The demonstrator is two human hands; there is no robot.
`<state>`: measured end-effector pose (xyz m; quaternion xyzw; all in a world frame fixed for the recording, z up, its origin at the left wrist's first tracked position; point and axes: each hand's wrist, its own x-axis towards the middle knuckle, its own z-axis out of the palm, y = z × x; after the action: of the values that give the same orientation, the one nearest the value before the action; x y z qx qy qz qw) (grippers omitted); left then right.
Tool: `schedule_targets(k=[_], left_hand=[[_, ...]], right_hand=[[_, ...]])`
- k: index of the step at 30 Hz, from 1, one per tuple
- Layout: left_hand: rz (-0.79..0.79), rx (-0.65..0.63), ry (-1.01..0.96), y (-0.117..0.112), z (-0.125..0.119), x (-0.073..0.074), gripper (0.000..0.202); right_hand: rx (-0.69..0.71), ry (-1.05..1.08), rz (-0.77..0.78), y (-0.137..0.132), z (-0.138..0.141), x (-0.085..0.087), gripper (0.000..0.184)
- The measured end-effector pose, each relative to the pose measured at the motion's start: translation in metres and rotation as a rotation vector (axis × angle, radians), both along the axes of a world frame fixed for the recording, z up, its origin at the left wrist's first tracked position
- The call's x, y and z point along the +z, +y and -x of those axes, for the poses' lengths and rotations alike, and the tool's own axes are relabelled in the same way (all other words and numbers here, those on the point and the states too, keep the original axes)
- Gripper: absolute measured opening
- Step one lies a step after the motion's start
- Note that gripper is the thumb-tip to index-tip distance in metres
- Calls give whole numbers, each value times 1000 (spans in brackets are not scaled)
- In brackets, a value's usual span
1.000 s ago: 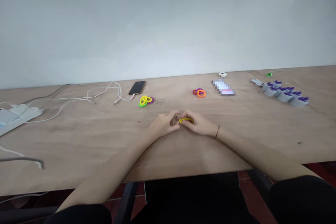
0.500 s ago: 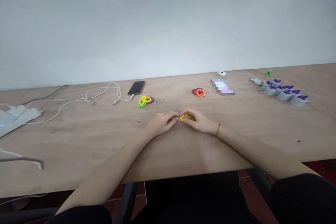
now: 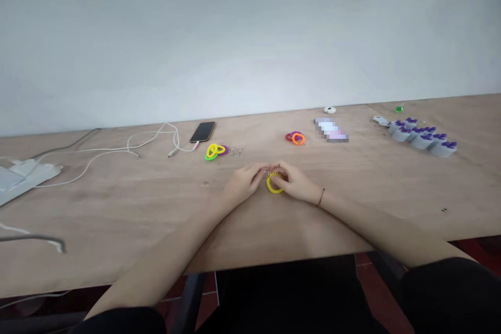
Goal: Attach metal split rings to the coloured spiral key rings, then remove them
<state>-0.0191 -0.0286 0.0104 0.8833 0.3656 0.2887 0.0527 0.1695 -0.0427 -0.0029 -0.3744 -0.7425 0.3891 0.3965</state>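
Observation:
A yellow spiral coil bracelet (image 3: 270, 186) hangs as a loop at my right hand (image 3: 296, 181), whose thumb and fingers pinch its edge. My left hand (image 3: 245, 181) is closed at the fingertips on a small metal key ring (image 3: 267, 173), which meets the top left of the coil. Fingertips partly hide where ring and coil touch. Farther back on the left lie yellow, green and purple coil bracelets (image 3: 212, 152) beside several loose metal rings (image 3: 236, 152). Orange, red and purple coils (image 3: 298, 139) rest behind my right hand.
On the wooden table (image 3: 156, 219) a dark phone (image 3: 203, 132) is plugged into a white cable (image 3: 177, 141). A blurred-out phone (image 3: 331, 130) lies back right. Grey-white tubs with purple tops (image 3: 424, 140) stand at right, and a power strip (image 3: 35, 175) at far left.
The yellow coil bracelet has turned from nearly edge-on to a round loop facing me, hanging lower. Both hands stay close together, fingers shifted slightly.

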Motion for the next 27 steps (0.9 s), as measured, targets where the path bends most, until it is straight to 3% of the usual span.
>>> schedule_targets(k=[10,17,22,27], left_hand=[[-332,25,344,4,8,6,24],[-124,153,169,-1,3,2,20],[16,139,22,-4,1,1,18],[171,63,-2,-1,0,4,22]], right_hand=[[-67,3,-88,-1,1,-2,15],[-46,-47,-66,-3,2,-4,14],[-7,-45,-52,-7,4,1,12],[29,-34,-51,-8,4,3,12]])
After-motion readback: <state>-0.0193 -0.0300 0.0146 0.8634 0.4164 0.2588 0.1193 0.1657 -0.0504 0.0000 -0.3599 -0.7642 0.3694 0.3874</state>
